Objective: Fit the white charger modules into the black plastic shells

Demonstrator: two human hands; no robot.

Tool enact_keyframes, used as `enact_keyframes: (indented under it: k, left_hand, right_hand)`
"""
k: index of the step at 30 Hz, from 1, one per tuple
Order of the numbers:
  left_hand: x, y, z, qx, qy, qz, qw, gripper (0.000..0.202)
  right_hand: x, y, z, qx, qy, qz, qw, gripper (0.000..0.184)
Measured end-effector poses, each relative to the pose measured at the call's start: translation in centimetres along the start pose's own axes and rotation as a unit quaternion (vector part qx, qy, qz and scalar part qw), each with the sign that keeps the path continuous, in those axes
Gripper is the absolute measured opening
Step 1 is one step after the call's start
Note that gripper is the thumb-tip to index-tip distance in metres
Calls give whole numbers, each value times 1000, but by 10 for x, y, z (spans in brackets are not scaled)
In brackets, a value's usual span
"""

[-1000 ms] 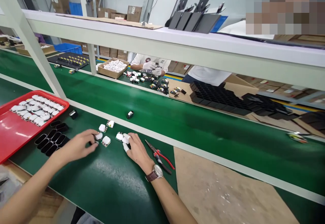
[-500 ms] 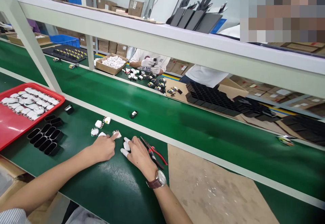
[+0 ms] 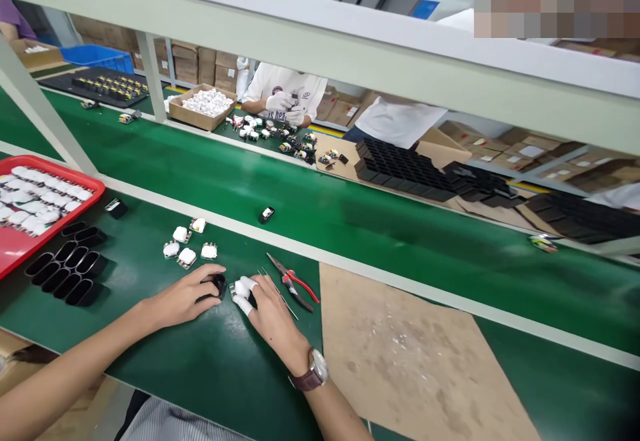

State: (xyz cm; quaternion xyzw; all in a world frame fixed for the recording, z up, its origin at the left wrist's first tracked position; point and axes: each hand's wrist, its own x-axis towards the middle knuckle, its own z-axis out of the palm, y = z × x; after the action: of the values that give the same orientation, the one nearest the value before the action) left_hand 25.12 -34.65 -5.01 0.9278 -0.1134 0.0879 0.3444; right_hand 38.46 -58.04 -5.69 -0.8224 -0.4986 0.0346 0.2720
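My left hand (image 3: 193,294) is closed around a small black casing (image 3: 219,283) just above or on the green work surface. Close to its right, my right hand (image 3: 265,304) pinches a small circuit board with a white wrapped top (image 3: 242,289) between thumb and fingers in white finger cots. The casing and the board face each other, a short gap apart. Beyond my left hand lie several similar white-topped circuit boards (image 3: 187,257). Red-handled pliers (image 3: 291,282) rest right of my right hand, with a thin metal rod (image 3: 290,309) partly under the hand.
Several empty black casings (image 3: 67,287) stand at left beside a red tray (image 3: 100,191) of white-topped boards. A green conveyor belt (image 3: 350,221) runs behind, carrying a black piece (image 3: 267,214). Cardboard (image 3: 400,347) covers the right side. A co-worker's gloved hands (image 3: 287,107) work opposite.
My left hand has left the loose white-topped boards and now holds a black casing. My right hand still grips its board, now more visible. The camera view has tilted down.
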Motion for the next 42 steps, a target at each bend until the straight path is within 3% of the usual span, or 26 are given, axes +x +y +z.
enact_keyframes:
  k: [2, 5, 9, 12, 18, 22, 27, 31, 33, 37, 42]
  left_hand:
    - [2, -6, 7, -16, -3, 5, 1000, 12]
    - [5, -10, 12, -38, 7, 14, 999, 7]
    - [5, -11, 16, -77, 22, -34, 996, 40]
    - [1, -9, 17, -81, 6, -91, 992, 54]
    - [-2, -5, 15, -100, -7, -121, 988, 76]
    - [-3, -5, 15, -110, -9, -122, 986, 69]
    - [-2, -8, 22, -59, 31, -104, 992, 63]
    - [-1, -9, 20, -45, 13, -114, 992, 90]
    - [1, -9, 18, -63, -11, -90, 994, 83]
    - [4, -7, 20, -92, -10, -22, 996, 42]
    - [3, -2, 24, -74, 33, -25, 996, 40]
  right_hand:
    - [-1, 0, 3, 17, 1, -7, 1000, 31]
    - [-5, 3, 5, 49, 7, -27, 998, 59]
    - [-12, 9, 6, 99, -28, -60, 993, 67]
    - [-18, 12, 6, 97, -32, -52, 993, 72]
    - [-25, 18, 10, 126, 7, -68, 990, 58]
    - [-22, 9, 6, 129, 59, -58, 988, 53]
    - [-19, -6, -7, 134, 94, -43, 986, 48]
    - [-22, -10, -10, 118, 105, -28, 987, 50]
    - [-23, -12, -9, 112, 109, -17, 988, 54]
    - [-24, -21, -10, 112, 95, -15, 989, 56]
    - [-21, -30, -14, 97, 63, -37, 993, 54]
